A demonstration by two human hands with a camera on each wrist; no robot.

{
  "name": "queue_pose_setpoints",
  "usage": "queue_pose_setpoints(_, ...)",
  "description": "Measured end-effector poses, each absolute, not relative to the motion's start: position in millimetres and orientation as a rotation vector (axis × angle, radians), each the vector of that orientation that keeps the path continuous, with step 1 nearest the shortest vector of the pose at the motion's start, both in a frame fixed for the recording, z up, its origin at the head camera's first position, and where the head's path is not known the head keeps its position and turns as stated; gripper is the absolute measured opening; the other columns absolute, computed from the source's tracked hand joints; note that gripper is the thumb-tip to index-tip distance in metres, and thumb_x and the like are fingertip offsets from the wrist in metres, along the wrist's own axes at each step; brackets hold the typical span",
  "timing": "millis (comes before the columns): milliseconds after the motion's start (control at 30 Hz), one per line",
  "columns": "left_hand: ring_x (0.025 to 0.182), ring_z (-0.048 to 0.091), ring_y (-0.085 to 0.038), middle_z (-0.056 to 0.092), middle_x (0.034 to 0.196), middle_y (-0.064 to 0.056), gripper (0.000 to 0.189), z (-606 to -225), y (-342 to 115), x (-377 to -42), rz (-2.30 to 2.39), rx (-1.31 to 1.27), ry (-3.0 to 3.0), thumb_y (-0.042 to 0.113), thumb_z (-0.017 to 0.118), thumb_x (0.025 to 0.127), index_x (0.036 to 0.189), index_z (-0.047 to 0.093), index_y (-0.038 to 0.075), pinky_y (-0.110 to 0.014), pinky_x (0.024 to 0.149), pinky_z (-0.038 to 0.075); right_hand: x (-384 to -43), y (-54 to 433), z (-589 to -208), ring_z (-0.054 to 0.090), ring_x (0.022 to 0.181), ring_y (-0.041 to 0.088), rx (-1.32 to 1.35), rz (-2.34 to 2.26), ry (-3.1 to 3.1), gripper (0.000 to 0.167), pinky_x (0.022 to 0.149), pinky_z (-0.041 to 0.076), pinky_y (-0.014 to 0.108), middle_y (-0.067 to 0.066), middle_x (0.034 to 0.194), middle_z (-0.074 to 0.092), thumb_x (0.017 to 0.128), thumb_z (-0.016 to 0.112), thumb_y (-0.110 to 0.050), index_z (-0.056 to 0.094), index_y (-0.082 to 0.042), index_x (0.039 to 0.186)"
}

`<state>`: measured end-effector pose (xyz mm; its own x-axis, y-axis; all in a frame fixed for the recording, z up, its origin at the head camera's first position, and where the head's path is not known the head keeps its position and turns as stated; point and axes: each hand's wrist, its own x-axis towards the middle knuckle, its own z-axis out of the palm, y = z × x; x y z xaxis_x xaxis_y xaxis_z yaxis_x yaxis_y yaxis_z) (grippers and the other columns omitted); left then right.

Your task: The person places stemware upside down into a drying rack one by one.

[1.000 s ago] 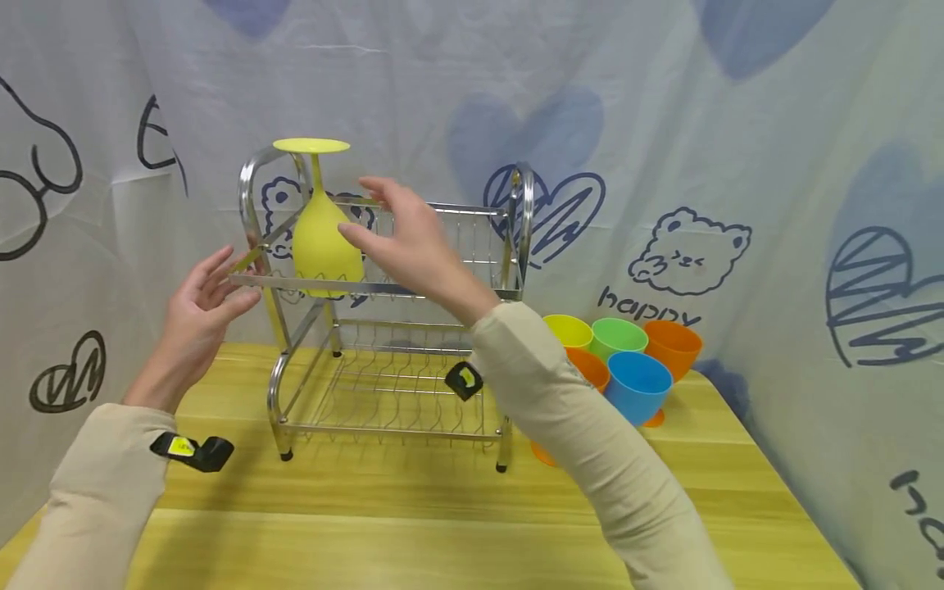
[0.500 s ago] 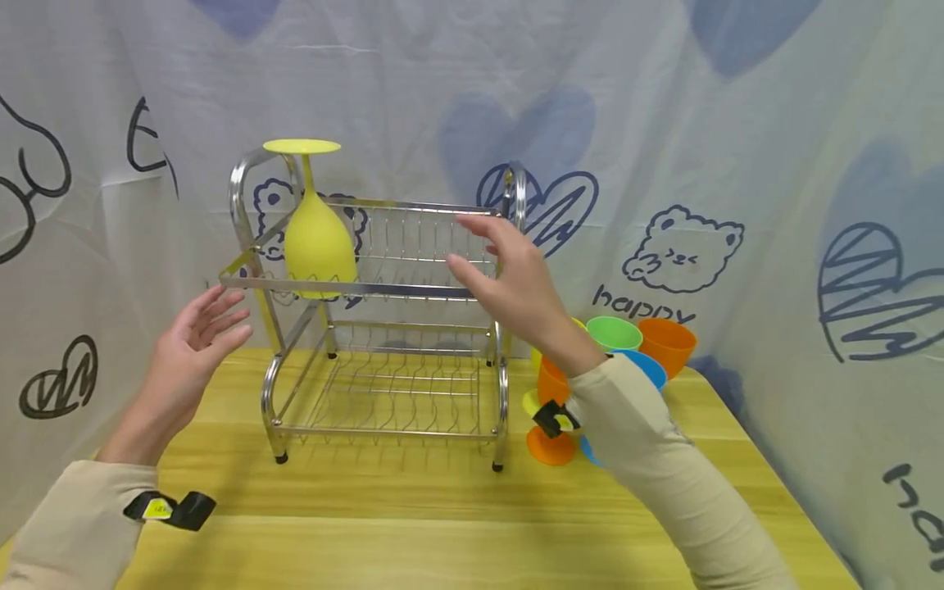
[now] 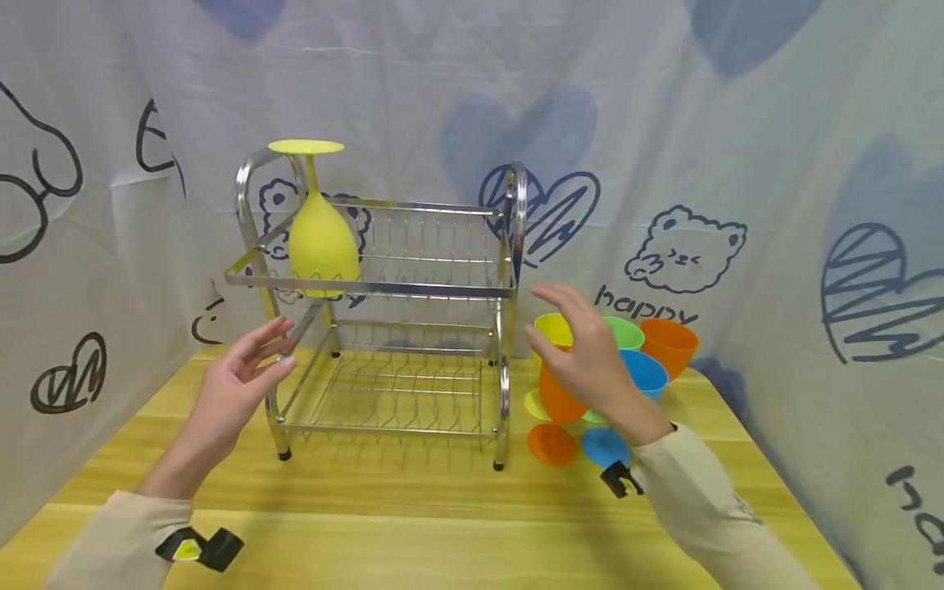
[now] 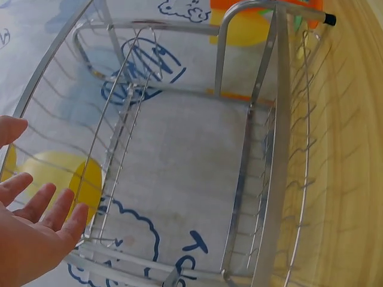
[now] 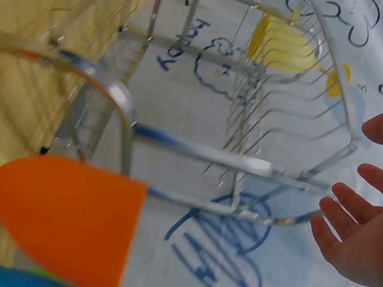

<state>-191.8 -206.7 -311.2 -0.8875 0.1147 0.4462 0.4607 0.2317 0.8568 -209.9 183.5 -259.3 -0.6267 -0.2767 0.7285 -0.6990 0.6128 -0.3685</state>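
Note:
A yellow goblet (image 3: 323,242) stands upside down at the left end of the upper shelf of the metal dish rack (image 3: 413,288), its round foot on top. Beside the rack's left post, my left hand (image 3: 239,381) hovers with relaxed fingers and holds nothing. My right hand (image 3: 590,352) is over the goblets right of the rack, fingers loosely bent, with nothing in its grip. Nearest to it is an orange goblet (image 3: 558,400), partly covered by the hand. In the right wrist view an orange goblet (image 5: 72,215) shows close by, apart from the fingers.
Behind the right hand stand a yellow goblet (image 3: 551,328), a green goblet (image 3: 625,332), a blue goblet (image 3: 647,375) and another orange goblet (image 3: 669,346), all upright. The rack's lower shelf (image 3: 406,393) holds nothing. A printed curtain (image 3: 413,98) hangs behind the wooden table (image 3: 413,533).
My right hand has moved away from the yellow goblet on the rack, rightward and down to the goblets. The left hand has left the upper shelf's corner and sunk lower.

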Motion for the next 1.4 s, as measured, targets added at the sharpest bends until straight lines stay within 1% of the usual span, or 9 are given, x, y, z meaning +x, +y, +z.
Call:
queue_pose_setpoints(167,0.119,0.046,0.000,0.040,0.148,-0.010,0.058,-315.4,-192.6,-185.7,-1.738,-0.553,-2.215,0.012,0.056,0.099,0.150,0.031,0.003,-0.011,0.090,0.044,-211.4,218.8,-278.5,0.046,0.125,0.034,0.599,0.871,-2.329,0.050,0.104,0.037,0.053,0.017,0.135,0.051,0.088,0.071,-0.011,0.052,-0.001,0.133)
queue_pose_setpoints(333,0.117,0.048,0.001,0.038,0.148,-0.012,0.056,-317.7,-178.1,-183.4,-1.784,-0.596,-2.188,0.009,0.055,0.099,0.149,0.032,0.003,-0.014,0.091,0.045,-214.0,254.9,-296.5,0.043,0.125,0.040,0.470,0.858,-2.400,0.055,0.102,0.035,0.060,0.021,0.136,0.048,0.086,0.073,-0.015,0.050,0.000,0.134)
queue_pose_setpoints(500,0.121,0.048,-0.005,0.042,0.143,0.000,0.055,-328.2,-158.0,-185.0,-1.856,-0.713,-2.104,0.000,0.054,0.097,0.147,0.032,-0.003,-0.016,0.095,0.044,-213.6,282.1,-308.5,0.039,0.124,0.043,0.341,0.853,-2.480,0.062,0.099,0.035,0.064,0.025,0.139,0.043,0.087,0.073,-0.022,0.046,0.001,0.138)
queue_pose_setpoints(600,0.123,0.047,-0.010,0.043,0.142,0.003,0.056,-338.9,-145.5,-185.9,-1.879,-0.738,-2.091,-0.001,0.055,0.096,0.147,0.032,-0.003,-0.018,0.098,0.042,-213.7,292.4,-315.6,0.037,0.126,0.044,0.287,0.865,-2.515,0.068,0.099,0.034,0.065,0.026,0.142,0.039,0.088,0.073,-0.029,0.043,0.002,0.140)
queue_pose_setpoints(800,0.125,0.047,-0.013,0.041,0.146,-0.010,0.057,-356.0,-122.7,-188.7,-1.918,-0.753,-2.109,0.000,0.057,0.094,0.146,0.034,-0.003,-0.021,0.100,0.041,-213.0,304.2,-329.8,0.029,0.131,0.048,0.167,0.971,-2.559,0.086,0.101,0.028,0.069,0.028,0.148,0.027,0.086,0.073,-0.037,0.029,0.003,0.148)
queue_pose_setpoints(933,0.127,0.045,-0.019,0.039,0.147,-0.015,0.058,-359.4,-111.9,-191.0,-1.924,-0.768,-2.106,0.000,0.060,0.092,0.146,0.036,-0.002,-0.023,0.102,0.041,-213.5,309.0,-339.8,0.022,0.135,0.049,0.084,1.085,-2.536,0.097,0.104,0.024,0.069,0.030,0.152,0.018,0.085,0.074,-0.036,0.014,0.001,0.152)
queue_pose_setpoints(1167,0.130,0.042,-0.032,0.040,0.147,-0.012,0.061,-359.8,-105.0,-192.2,-1.901,-0.795,-2.103,0.000,0.063,0.090,0.145,0.037,0.000,-0.028,0.104,0.040,-215.3,316.8,-362.3,0.016,0.140,0.045,-0.057,1.411,-2.484,0.110,0.112,0.020,0.058,0.029,0.156,0.008,0.086,0.074,-0.028,-0.010,-0.006,0.154)
queue_pose_setpoints(1300,0.130,0.040,-0.036,0.039,0.147,-0.013,0.063,-359.4,-102.8,-192.0,-1.861,-0.788,-2.138,0.002,0.065,0.089,0.146,0.038,0.004,-0.035,0.103,0.042,-218.0,319.3,-374.3,0.014,0.141,0.045,-0.089,1.524,-2.487,0.111,0.112,0.020,0.058,0.029,0.156,0.004,0.087,0.073,-0.026,-0.013,-0.007,0.153)
queue_pose_setpoints(1400,0.130,0.040,-0.037,0.039,0.148,-0.013,0.065,-358.7,-100.6,-191.1,-1.846,-0.779,-2.165,0.004,0.066,0.088,0.147,0.038,0.006,-0.041,0.102,0.043,-220.8,317.9,-384.3,0.020,0.138,0.045,-0.046,1.558,-2.460,0.106,0.111,0.021,0.060,0.029,0.154,0.012,0.086,0.074,-0.020,-0.006,-0.004,0.154)
